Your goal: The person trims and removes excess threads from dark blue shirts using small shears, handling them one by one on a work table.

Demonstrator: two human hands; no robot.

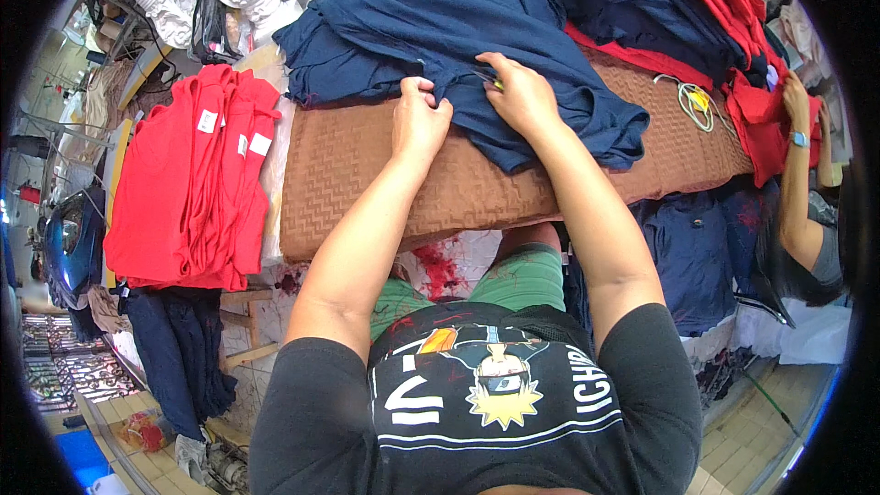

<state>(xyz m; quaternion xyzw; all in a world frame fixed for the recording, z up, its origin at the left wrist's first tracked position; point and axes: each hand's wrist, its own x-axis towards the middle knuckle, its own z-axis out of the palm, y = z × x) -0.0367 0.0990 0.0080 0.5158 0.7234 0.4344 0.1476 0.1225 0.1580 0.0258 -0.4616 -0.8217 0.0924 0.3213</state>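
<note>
A navy blue garment (440, 18) lies spread and rumpled over a table covered with brown textured cloth (367, 174). My left hand (422, 124) is closed at the garment's near edge, pinching the fabric between thumb and fingers. Just to its right, my right hand (521, 96) is closed round a small tool, apparently thread snips (498, 85), with a yellow-green part and a thin metal tip. Its index finger stretches over the fabric. Most of the snips is hidden by the hand, and the tip is close to the cloth beside my left hand.
Folded red garments (192, 183) with white labels are stacked at the left. More navy garments (632, 9) and red ones are heaped at the far right. A coiled pale cord (694, 103) lies on the brown cloth. At the right edge, another person's hand (796, 96) handles red fabric.
</note>
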